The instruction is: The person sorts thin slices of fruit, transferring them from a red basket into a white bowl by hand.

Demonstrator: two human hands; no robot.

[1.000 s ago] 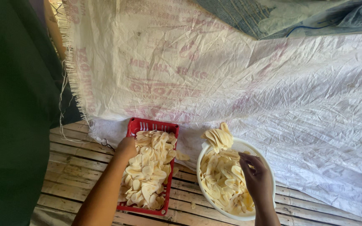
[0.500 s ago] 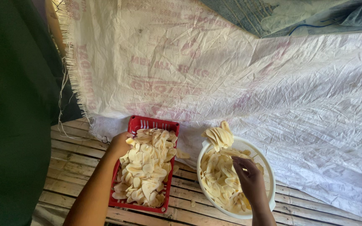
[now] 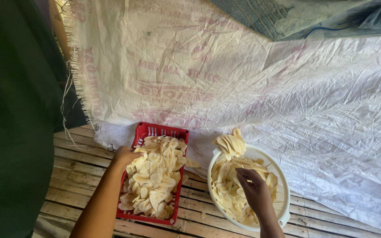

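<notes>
A view from above of a person's two bare hands working over pale yellow slices on a slatted bamboo floor. The left hand rests at the left rim of a red plastic basket, fingers curled against the heap of thin slices that fills it; whether it grips the rim or some slices cannot be told. The right hand reaches down into a round white colander just to the right of the basket, fingers bent and pressed into the slices inside, seemingly gathering some, though the grip itself is hidden. A small stack of slices sits propped on the colander's far rim. One loose slice lies on the slats between the two containers. Behind both, a large creased white woven sack sheet with faded pink print spreads across the scene, its frayed edge at the left. A dark green cloth fills the left side.
</notes>
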